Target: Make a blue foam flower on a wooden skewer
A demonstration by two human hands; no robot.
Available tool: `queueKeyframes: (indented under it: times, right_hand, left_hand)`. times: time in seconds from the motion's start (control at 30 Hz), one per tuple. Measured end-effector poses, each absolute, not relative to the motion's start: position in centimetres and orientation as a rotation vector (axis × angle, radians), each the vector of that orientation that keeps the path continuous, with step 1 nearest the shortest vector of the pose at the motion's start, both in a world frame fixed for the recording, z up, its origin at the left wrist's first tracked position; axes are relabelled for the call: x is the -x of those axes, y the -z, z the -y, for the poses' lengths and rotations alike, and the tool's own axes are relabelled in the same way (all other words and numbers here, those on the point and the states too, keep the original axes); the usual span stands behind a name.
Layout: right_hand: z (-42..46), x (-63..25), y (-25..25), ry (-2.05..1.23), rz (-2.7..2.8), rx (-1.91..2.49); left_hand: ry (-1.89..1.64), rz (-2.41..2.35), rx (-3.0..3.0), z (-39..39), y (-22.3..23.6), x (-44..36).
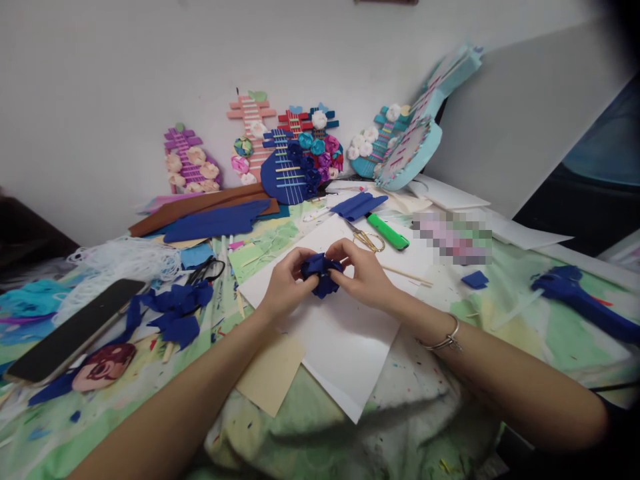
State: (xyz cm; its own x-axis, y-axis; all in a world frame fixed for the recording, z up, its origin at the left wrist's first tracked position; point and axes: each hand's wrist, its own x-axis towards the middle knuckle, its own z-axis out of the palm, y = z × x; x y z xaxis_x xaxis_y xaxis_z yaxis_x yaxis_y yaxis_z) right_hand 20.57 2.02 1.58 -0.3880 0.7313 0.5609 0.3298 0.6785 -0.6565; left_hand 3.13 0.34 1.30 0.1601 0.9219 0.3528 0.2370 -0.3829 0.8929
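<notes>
Both my hands meet around a dark blue paper flower (323,272) above a white sheet of paper (350,353). My left hand (289,280) pinches its left side with thumb and fingers. On the other side my right hand (364,273) grips it the same way, a silver bracelet (447,335) on that wrist. Gold-handled scissors (370,240) and a green utility knife (389,231) lie just beyond the hands. A thin wooden stick (407,276) rests right of my right hand. Under the white sheet's left side is a tan piece of paper (271,377).
Paper instrument models with flowers, including a blue one (285,170), lean against the wall. At left lie a phone (75,330), white cord (120,267) and blue scraps (180,310). A blue glue gun (590,303) lies at right. A patterned green cloth (565,393) covers the table.
</notes>
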Motion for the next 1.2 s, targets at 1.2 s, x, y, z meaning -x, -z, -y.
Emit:
queueKeyframes:
  times: [1.2]
  right_hand:
    - [-1.7,-20.1,-0.9,-0.897,1.768,0.801]
  left_hand:
    - [-1.31,-1.164,-1.958,0.7,-2.4,-2.8]
